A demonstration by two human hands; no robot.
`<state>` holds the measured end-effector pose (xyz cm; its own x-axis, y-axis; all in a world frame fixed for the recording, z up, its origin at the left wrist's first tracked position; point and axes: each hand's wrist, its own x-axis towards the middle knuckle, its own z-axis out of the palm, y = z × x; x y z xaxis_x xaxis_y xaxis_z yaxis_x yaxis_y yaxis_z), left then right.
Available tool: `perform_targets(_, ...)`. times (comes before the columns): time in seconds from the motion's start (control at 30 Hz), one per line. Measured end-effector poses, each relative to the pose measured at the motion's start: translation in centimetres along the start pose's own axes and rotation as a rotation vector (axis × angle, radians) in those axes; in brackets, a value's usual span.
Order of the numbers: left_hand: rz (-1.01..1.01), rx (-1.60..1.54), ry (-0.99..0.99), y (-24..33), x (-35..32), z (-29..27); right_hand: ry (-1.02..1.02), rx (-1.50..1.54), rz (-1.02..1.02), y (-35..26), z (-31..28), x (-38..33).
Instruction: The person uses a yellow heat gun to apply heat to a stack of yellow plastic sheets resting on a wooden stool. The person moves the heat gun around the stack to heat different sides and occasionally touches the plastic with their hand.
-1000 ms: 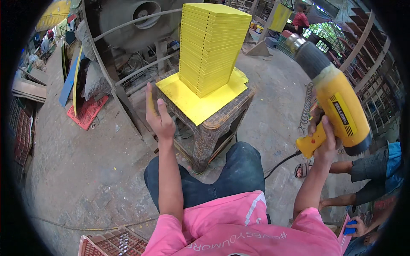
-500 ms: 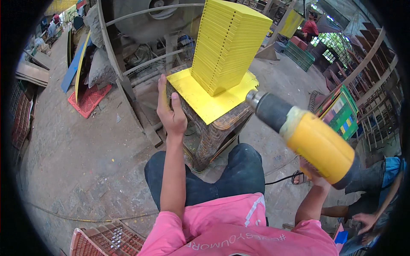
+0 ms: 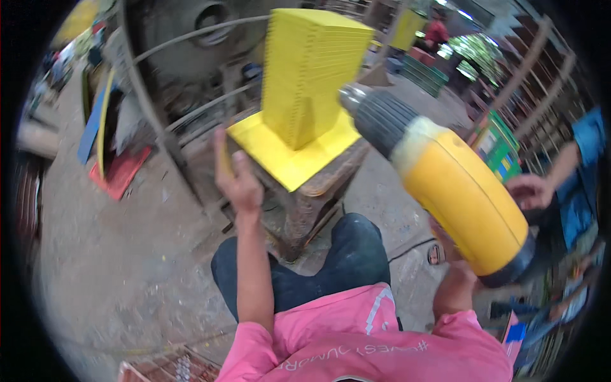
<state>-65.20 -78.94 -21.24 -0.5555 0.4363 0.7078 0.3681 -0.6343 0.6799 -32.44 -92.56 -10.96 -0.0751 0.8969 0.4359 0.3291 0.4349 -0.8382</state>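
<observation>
A tall stack of thin yellow pieces (image 3: 312, 76) stands upright on a flat yellow sheet (image 3: 280, 167). The sheet covers the top of a woven-sided stool (image 3: 296, 219) in front of my knees. My right hand (image 3: 448, 250) is wrapped round the grip of a yellow heat gun (image 3: 458, 188), mostly hidden beneath its body. The gun's metal nozzle points at the right side of the stack, apart from it or nearly so. Beside the sheet's left corner, my left hand (image 3: 242, 188) is raised with fingers straight and thumb apart, holding nothing.
A black cord (image 3: 410, 250) trails along the floor at right. Close by on the right is another person's hand (image 3: 533, 191) with a blue sleeve. A metal frame (image 3: 153, 111) stands behind the stool. Left lies a red plastic tray (image 3: 129, 173); far right sits a green crate (image 3: 423, 77).
The view has shifted, and the heat gun's nozzle has come closer to the stack. My left hand stays beside the sheet. The other person's arm has reached in nearer at right.
</observation>
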Motion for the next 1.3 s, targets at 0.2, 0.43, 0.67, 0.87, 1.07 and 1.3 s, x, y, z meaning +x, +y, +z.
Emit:
perform_targets(0.2, 0.129, -0.033, 0.134, 4.3, 1.6, -1.0, -0.093, 0.299, -0.114, 0.4, 2.9, -0.6)
perform_targets(0.43, 0.149, -0.044, 0.197, 1.5, 2.5, -3.8, -0.028, 0.327, -0.395, 1.2, 3.1, -4.6)
perform_targets(0.67, 0.206, 0.010, 0.162, 3.3, 2.1, -2.6, 0.001, 0.243, 0.035, 0.4, -3.7, -8.1)
perform_targets(0.87, 0.198, 0.000, 0.149, 4.3, 2.1, -2.8, 0.109, 0.335, -0.013, -1.5, -7.7, -6.7)
perform_targets(1.07, 0.172, -0.031, 0.051, 5.0, 0.7, -0.9, 0.314, 0.290, -0.004, -2.0, -11.7, -7.6)
perform_targets(1.3, 0.141, -0.079, 0.063, 5.0, 1.6, -2.4, 0.439, 0.376, -0.029, 0.7, -14.5, -5.8)
